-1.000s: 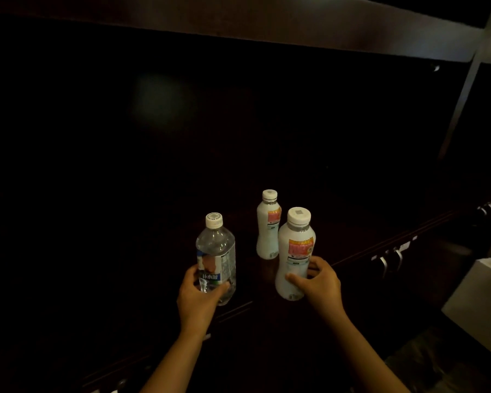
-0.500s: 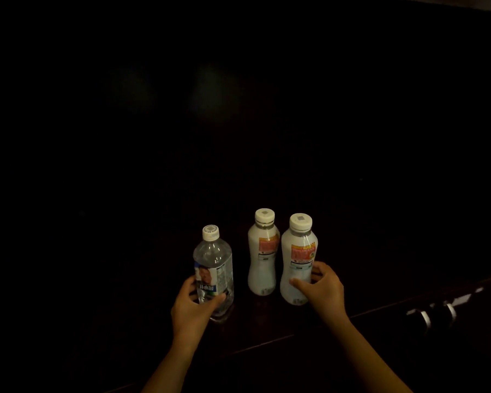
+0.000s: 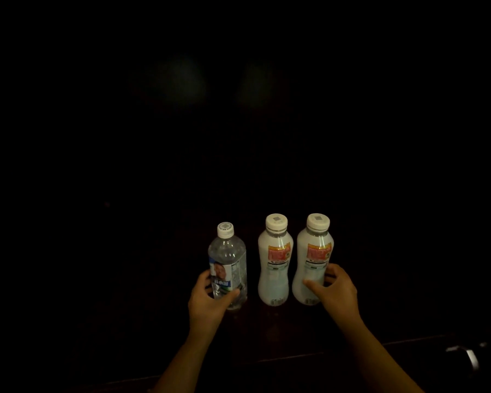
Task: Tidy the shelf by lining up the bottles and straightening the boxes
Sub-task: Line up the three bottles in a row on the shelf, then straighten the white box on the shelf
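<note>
Three bottles stand upright in a row on a dark shelf. On the left is a clear water bottle with a white cap and a blue-white label; my left hand grips its lower part. A white milk-drink bottle with a red label stands free in the middle. At the right, a second white bottle of the same kind has my right hand wrapped around its lower half. No boxes show in the dark.
The shelf's front edge runs across below my hands. Metal drawer handles glint at the lower right. Everything behind and beside the bottles is too dark to make out.
The right white bottle has moved back and now stands level with the middle one. The water bottle has come into the same row. The view has closed in on the shelf.
</note>
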`<action>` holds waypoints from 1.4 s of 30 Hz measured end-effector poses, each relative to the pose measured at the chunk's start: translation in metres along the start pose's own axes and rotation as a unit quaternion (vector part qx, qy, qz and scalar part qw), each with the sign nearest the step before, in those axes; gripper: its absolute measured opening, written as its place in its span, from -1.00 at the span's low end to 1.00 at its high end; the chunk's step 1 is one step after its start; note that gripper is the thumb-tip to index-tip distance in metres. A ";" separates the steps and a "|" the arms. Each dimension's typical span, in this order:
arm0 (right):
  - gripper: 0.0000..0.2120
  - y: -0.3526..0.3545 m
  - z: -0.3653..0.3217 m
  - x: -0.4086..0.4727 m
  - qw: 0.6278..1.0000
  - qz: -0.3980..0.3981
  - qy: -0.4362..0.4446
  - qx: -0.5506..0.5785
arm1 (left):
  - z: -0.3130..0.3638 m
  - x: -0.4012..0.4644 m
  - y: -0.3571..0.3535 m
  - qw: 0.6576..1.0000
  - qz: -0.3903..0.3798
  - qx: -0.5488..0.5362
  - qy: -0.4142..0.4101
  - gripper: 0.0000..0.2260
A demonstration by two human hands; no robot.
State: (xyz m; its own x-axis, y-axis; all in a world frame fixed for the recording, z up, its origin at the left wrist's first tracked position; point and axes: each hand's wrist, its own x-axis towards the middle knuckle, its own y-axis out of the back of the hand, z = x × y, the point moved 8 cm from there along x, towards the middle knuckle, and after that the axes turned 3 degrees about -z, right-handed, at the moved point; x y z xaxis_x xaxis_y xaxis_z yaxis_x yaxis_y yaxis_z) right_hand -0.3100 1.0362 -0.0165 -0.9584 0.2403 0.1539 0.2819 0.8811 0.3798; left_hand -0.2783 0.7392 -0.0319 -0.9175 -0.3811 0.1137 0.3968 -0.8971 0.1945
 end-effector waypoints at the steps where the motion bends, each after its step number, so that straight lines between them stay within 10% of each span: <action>1: -0.54 -0.001 0.001 0.000 1.000 -0.003 0.001 0.000 | -0.001 0.000 0.000 1.000 -0.002 -0.001 0.005 -0.39; 22: -0.36 0.010 -0.039 -0.058 0.977 -0.037 0.014 -0.208 | 0.042 -0.029 0.072 0.941 -0.101 0.310 -0.089 -0.30; 42: -0.33 -0.197 -0.230 -0.338 0.931 -0.157 0.219 -0.248 | 0.030 -0.153 0.400 0.917 -0.090 0.359 -0.151 -0.39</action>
State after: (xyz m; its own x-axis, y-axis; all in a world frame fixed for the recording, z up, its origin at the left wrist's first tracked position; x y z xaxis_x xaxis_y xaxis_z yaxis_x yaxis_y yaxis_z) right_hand -0.0317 0.6879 0.0663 -0.9179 -0.2819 0.2793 0.0804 0.5572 0.8265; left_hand 0.0217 0.4454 0.0575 -0.9634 -0.0650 0.2599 0.2551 -0.5195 0.8155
